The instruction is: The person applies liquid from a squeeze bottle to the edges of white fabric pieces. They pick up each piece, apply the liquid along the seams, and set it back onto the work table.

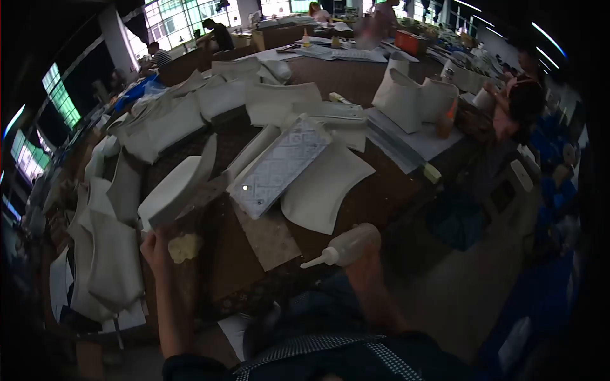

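My left hand [156, 249] is closed on the lower end of a white curved panel [175, 187], which stands tilted up above the brown table [229, 267]. In my right hand [367, 265] is a translucent squeeze bottle [357, 243], lying nearly sideways with its thin nozzle pointing left. Between the hands, a grey patterned flat piece [279, 168] rests on white sheet pieces, one of them a broad curved sheet [327, 190]. A pale yellow lump [184, 248] sits just right of my left hand.
White bent panels [171, 124] line the table's left and far sides, with more stacked at the near left [114, 254]. A white bag-like form [398, 95] stands at the right on a pale sheet [438, 143]. A co-worker [518, 101] stands at the far right.
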Demonstrator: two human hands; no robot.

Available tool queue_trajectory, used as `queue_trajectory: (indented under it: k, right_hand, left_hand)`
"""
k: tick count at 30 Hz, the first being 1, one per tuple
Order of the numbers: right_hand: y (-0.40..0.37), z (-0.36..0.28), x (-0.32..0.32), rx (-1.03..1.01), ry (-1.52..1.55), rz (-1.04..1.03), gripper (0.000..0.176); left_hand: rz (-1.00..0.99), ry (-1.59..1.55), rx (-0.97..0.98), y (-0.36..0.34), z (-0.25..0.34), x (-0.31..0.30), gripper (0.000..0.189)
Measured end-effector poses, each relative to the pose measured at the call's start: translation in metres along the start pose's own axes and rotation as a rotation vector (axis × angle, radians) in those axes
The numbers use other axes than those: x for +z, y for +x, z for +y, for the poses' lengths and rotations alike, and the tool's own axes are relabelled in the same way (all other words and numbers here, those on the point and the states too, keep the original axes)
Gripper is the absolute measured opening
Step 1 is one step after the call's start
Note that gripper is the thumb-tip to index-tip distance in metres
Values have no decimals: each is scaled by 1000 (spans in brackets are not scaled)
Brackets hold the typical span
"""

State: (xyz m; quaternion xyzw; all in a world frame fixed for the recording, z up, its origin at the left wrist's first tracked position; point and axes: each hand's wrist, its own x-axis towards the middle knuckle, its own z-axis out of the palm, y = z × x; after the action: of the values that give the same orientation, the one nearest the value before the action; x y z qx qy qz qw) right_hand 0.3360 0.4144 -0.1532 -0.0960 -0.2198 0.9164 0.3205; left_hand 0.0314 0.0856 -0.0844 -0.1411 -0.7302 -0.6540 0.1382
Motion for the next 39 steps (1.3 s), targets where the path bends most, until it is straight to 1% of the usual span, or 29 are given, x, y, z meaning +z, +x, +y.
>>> queue_trajectory:
  k: [1, 2, 3, 4, 6, 7, 8, 11, 13, 15, 16, 17, 18, 20, 23, 24, 27, 28, 29, 31, 32, 35, 39]
  right_hand:
    - [0, 0, 3, -7, -9, -6, 61]
    - [-1, 2, 6, -9, -16, -12, 64]
    - [-2, 4, 8, -5, -24, -14, 67]
    - [-4, 4, 11, 19, -31, -47, 66]
    - [-5, 7, 15, 56, -41, -105, 64]
    - [-4, 11, 16, 67, -52, -98, 66]
    - [-3, 15, 16, 67, -63, -92, 67]
    - [-1, 23, 14, 63, -71, -96, 70]
    - [1, 27, 16, 68, -58, -100, 70]
    - [2, 31, 22, 100, -41, -78, 70]
    - [4, 32, 25, 106, -53, -85, 72]
    - [5, 32, 28, 110, -65, -87, 73]
    - [5, 32, 29, 111, -78, -85, 75]
    - [10, 36, 27, 135, -78, -129, 72]
    - [10, 37, 36, 140, -91, -120, 69]
    - [9, 39, 40, 140, -94, -109, 67]
    - [12, 51, 41, 134, -30, -3, 59]
    - [14, 55, 39, 137, -9, 22, 58]
    - [15, 61, 39, 153, 18, 28, 57]
    - [23, 70, 38, 212, 48, -9, 55]
    - [25, 76, 36, 247, 55, -34, 54]
    - [32, 97, 38, 331, 64, -89, 51]
    - [26, 104, 56, 403, 5, -91, 44]
  left_hand:
    - [-17, -11, 34, -28, -12, -16, 32]
    - [-34, -112, -15, -55, -23, -31, 33]
    - [-40, -111, -61, -78, -22, -42, 39]
    - [-46, -110, -106, -102, -21, -54, 45]
    - [87, -412, -264, -127, -43, -76, 55]
    - [147, -574, -328, -136, -46, -80, 60]
    - [209, -584, -244, -140, -48, -84, 70]
    - [546, -802, -406, -137, -17, -72, 67]
    - [574, -954, -366, -138, -33, -61, 62]
    - [537, -1046, -342, -147, -48, -43, 54]
    - [482, -1061, -343, -152, -46, -20, 49]
    - [501, -928, -419, -151, -51, -2, 49]
    - [484, -905, -459, -143, -50, 0, 49]
    - [438, -854, -543, -123, -47, 6, 49]
    - [394, -880, -662, -95, -76, -7, 41]
    - [383, -888, -639, -90, -78, -9, 34]
    - [346, -812, -578, -82, -62, -28, 42]
    - [278, -849, -520, -85, -40, -31, 45]
    - [207, -885, -461, -89, -17, -34, 48]
    - [143, -796, -429, -101, 1, -49, 52]
    - [123, -753, -430, -107, 5, -52, 52]
    - [149, -653, -537, -129, 10, -45, 53]
    - [143, -612, -613, -134, 15, -30, 53]
